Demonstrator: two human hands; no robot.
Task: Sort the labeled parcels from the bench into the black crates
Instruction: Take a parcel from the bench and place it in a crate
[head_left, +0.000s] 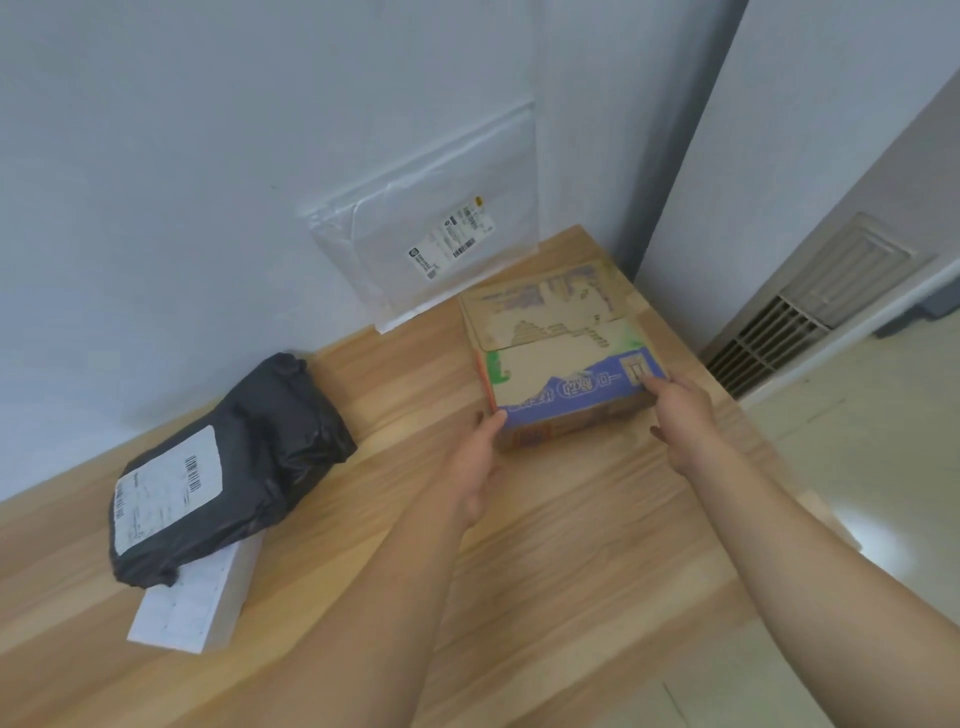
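Presently, we note the printed cardboard box (566, 358) lying flat on the wooden bench (519, 571), lid upward, its print partly torn away. We take this box as our reference.

The left hand (475, 462) is at the box's near left corner, with the thumb straight and touching that corner. Its other fingers are hidden behind the hand, so we cannot tell how they lie. The right hand (680, 421) is at the box's near right corner, fingers straight and close together with the tips on the lid. The thumb is held apart below them, by the front wall; we cannot tell whether it touches.

Behind the box, a clear plastic parcel (426, 228) with a label leans upright against the wall. Well to the left of the box lies a black bag parcel (244, 447) with a white barcode label. It rests partly on a white carton (192, 608). To the right of the box, off the bench, is a wall vent (769, 332).
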